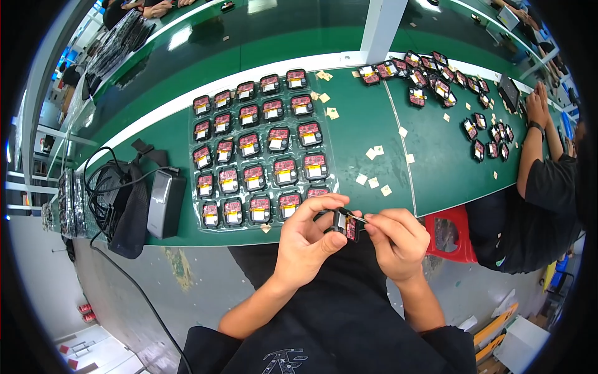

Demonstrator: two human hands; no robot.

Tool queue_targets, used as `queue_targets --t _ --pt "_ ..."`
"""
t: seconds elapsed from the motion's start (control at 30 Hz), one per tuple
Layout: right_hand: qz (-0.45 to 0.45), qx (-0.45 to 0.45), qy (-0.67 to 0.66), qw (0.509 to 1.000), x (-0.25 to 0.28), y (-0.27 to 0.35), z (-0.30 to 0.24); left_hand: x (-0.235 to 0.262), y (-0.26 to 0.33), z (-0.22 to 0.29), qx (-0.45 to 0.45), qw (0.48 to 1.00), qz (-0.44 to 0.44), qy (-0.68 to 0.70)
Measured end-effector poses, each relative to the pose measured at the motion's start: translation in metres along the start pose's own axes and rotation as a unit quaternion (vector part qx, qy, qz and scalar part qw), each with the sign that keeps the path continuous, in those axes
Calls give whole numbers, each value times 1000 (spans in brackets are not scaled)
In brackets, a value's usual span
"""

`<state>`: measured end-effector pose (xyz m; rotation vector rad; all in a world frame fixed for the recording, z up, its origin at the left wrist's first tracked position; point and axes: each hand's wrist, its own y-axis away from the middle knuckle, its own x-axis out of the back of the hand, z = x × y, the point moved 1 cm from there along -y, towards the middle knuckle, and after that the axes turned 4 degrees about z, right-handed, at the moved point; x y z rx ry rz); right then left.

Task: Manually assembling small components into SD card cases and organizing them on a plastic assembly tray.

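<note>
In front of my chest, my left hand grips a small black-cased electronic module between thumb and fingers. Part of its reddish circuit board and a strip of yellow tape show on the side facing right. My right hand is pinched at that side, holding a thin, slim piece against the module; its kind is too small to make out. Just beyond my hands lies a clear plastic tray with rows of similar black modules, each with a red board, a white label and yellow tape.
Small pale paper squares lie scattered on the green table. More modules are heaped at the far right, near another person's hands. A grey power bank, black cables and a dark bag sit left. A red stool stands right.
</note>
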<state>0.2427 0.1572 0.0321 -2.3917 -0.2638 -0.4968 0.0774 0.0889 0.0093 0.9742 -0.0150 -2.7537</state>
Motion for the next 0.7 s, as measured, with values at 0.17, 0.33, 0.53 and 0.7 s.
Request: queue_targets --t 0.17,0.33,0.53,0.7 --pt "-21 -16 5 1000 1 0 -1 -1 1 2 -4 1000 -2 -3" --pt "-19 4 39 999 -1 1 -2 -1 2 1 6 1000 0 -9" --pt "26 13 52 998 -6 7 -4 -7 5 -1 35 999 32 21" --pt "23 -10 67 997 -6 9 -5 -6 5 -4 29 999 38 12"
